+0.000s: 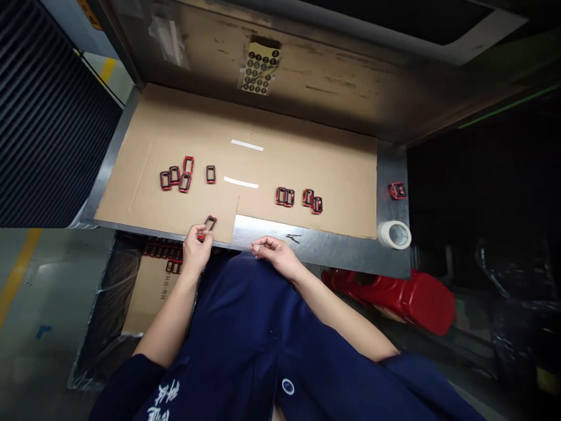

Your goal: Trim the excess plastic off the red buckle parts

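Note:
My left hand [196, 247] is at the near edge of the cardboard sheet [307, 164], fingers pinched on a small red and black rectangular frame [210, 222]. My right hand [274, 252] rests loosely curled at the metal table edge, nothing visible in it. Metal tweezers [293, 237] lie just to its right. Several similar red frames [177, 175] lie in a group at the left of the cardboard, with a single one [211, 173] beside them. Several more frames [299, 197] lie at the right.
A lone red frame [397, 190] and a roll of white tape [394, 234] sit on the metal table at right. A sheet of black dots [260, 69] hangs on the back wall. A box with more frames [162, 252] stands below left; a red plastic object [403, 295] lies below right.

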Motion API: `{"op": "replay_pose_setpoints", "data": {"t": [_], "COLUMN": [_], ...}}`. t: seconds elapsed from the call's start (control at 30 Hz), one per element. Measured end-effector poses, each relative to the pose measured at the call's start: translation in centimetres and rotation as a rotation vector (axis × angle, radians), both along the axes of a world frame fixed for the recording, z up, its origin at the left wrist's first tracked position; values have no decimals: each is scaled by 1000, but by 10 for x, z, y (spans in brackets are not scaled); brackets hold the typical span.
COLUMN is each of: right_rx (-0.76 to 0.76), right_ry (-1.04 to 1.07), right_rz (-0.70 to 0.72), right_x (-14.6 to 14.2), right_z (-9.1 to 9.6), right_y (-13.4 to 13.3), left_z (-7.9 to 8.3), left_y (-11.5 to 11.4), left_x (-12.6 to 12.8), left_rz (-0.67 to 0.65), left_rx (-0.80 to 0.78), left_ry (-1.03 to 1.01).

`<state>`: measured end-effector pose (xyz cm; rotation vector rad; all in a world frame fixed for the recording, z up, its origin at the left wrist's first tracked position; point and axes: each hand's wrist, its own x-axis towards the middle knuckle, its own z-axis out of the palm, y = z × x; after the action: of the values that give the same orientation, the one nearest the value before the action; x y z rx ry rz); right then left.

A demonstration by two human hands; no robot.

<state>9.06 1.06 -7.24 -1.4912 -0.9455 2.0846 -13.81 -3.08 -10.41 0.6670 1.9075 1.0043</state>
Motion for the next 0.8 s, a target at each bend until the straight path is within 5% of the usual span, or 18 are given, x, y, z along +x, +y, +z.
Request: {"op": "replay_pose_setpoints", "data": {"t": [0.1,0.2,0.4,0.57,0.8], "right_rx": [75,333,809,986,1071], "right_ry": [25,-34,-180,-140,-46], "right_rz": [124,280,121,69,-25], "right_x": [6,12,35,56,80], "right_z": [13,31,65,70,62], "right_y": [-5,-10,-14,-20,-26], "left_z": [26,55,98,106,95], "left_y": [16,32,41,36,22], "left_x": [26,61,115,127,112], "left_rz": [-30,-79,-143,-265,-627], "left_rx": [35,91,170,201,180], "left_ry": [-323,-580,-849,-913,-959]}}
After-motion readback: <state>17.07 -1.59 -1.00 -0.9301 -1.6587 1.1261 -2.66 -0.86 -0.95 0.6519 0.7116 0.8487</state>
